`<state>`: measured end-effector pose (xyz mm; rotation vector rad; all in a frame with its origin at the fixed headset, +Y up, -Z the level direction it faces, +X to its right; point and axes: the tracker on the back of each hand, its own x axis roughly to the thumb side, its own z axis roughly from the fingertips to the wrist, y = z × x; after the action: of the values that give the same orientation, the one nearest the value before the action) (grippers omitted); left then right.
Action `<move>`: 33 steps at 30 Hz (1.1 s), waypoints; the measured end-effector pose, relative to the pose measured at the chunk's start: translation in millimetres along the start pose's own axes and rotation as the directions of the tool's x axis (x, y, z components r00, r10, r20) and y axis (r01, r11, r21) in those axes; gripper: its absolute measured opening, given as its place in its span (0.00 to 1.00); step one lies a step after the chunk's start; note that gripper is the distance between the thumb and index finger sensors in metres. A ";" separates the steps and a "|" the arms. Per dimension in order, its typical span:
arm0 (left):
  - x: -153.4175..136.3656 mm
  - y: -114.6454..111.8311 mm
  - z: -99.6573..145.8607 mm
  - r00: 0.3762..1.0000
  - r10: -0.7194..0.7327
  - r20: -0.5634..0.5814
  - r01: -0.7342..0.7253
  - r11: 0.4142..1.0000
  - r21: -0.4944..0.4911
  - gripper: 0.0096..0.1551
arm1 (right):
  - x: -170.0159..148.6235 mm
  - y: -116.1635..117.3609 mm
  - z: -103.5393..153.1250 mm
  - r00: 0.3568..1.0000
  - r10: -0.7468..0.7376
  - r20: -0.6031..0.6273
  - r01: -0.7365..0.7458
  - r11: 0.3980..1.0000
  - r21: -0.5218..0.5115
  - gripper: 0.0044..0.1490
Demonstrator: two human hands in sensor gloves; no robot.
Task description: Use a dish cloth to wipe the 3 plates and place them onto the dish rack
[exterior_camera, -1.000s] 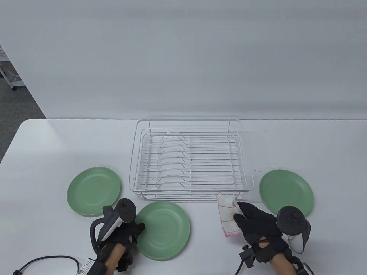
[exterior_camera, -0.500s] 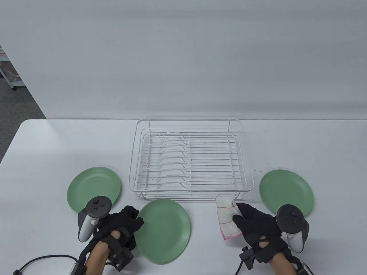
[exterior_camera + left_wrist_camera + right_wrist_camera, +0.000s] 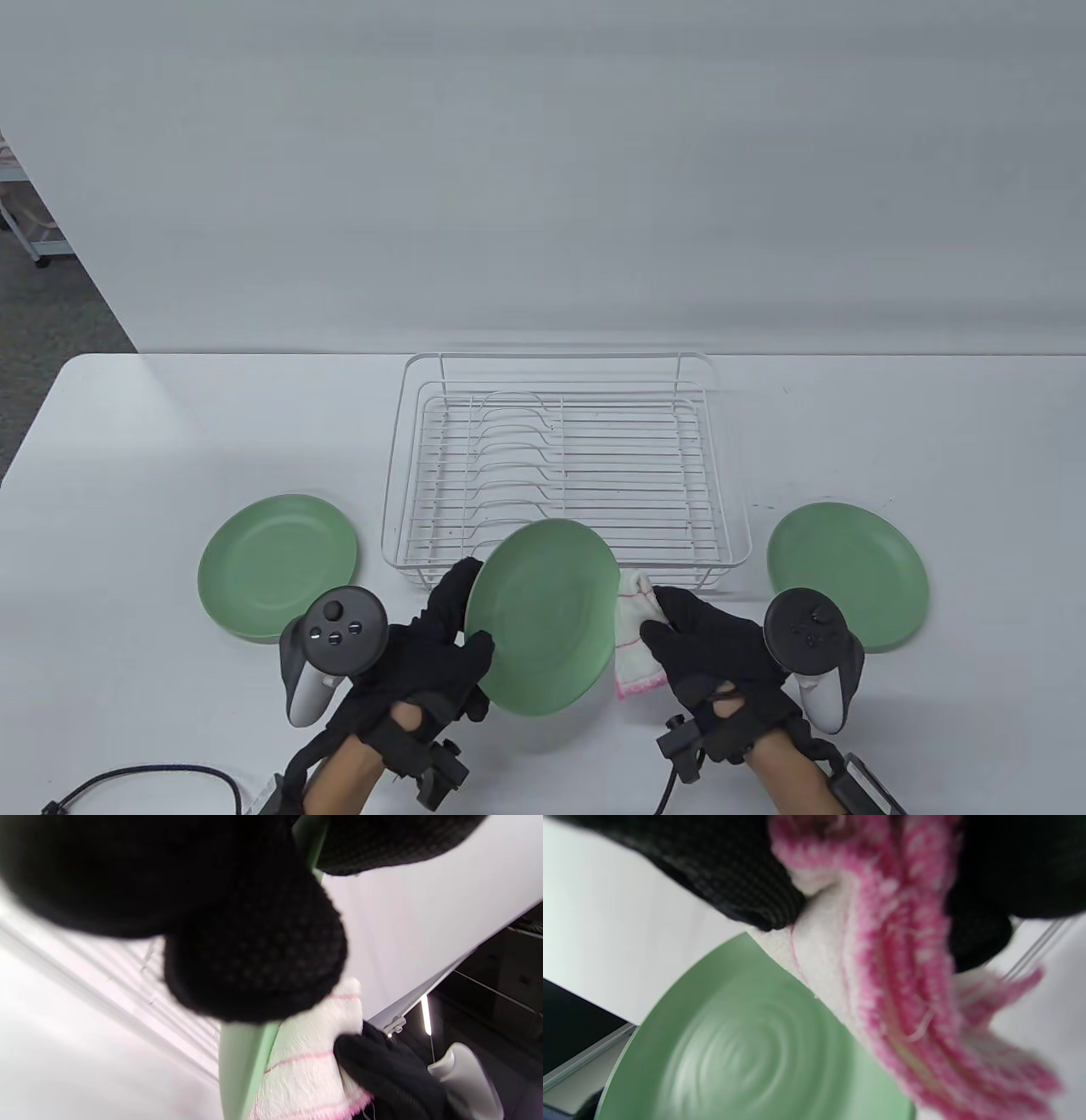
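Mostly a slip risk: left hand (image 3: pixel 424 654) holds the middle plate (image 3: pixel 541 615) by one rim only, tilted off the desk (image 3: pixel 170 424).
Right hand (image 3: pixel 713 654) pinches the cloth (image 3: pixel 635 637) against its right rim, lower centre; a hard wipe could lever it loose. Plate: plain green, smooth.

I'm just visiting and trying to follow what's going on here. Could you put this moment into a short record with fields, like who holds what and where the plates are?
left hand: grips the lifted plate by its edge, tilted up off the table
right hand: holds the dish cloth against the lifted plate's right edge
left plate: flat on the table, left of the rack
right plate: flat on the table, right of the rack
dish rack: white wire, holds no plates
plates racked: none of three
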<state>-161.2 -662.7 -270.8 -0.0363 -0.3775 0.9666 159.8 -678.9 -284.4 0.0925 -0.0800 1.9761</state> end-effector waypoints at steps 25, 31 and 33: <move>20.3 -41.5 23.4 0.966 -0.076 0.246 0.061 0.996 0.070 0.51 | 20.8 57.3 -14.2 0.947 -0.320 -0.006 0.263 0.765 0.589 0.28; 20.7 -39.7 28.4 0.957 -0.123 0.263 0.073 0.978 0.193 0.47 | -1.2 52.2 -17.8 0.982 -0.152 -0.115 0.190 0.764 0.617 0.27; 22.1 -40.5 29.1 0.949 -0.162 0.270 0.108 0.973 0.203 0.47 | -10.1 46.2 -21.3 0.981 -0.103 -0.163 0.179 0.799 0.575 0.27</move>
<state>-127.4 -672.0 -229.0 0.3000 -0.5461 0.8679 120.8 -704.3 -307.2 0.3682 0.6157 1.7865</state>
